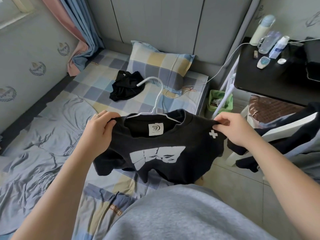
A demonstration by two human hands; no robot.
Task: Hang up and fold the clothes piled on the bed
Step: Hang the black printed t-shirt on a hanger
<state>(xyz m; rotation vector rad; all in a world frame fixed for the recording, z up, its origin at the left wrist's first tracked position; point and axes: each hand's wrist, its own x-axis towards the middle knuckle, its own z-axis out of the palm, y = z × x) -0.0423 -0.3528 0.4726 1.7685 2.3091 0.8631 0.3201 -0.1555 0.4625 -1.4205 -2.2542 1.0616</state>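
Bed (97, 78) takes up most of the view, with another dark garment (127, 87) crumpled near the pillow (161, 66). Black T-shirt (190, 135) is held in the air over the bed's edge, print up, collar away from the person, hem sagging toward them, so its long axis runs near-to-far. Left hand (99, 125) and right hand (232, 129) each have a pinching grip on one shoulder. Hanger (157, 100) sits inside the neck, hook pointing toward the pillow. I'd say pull both shoulders outward evenly so the seams settle on the hanger's arms, no bunching.
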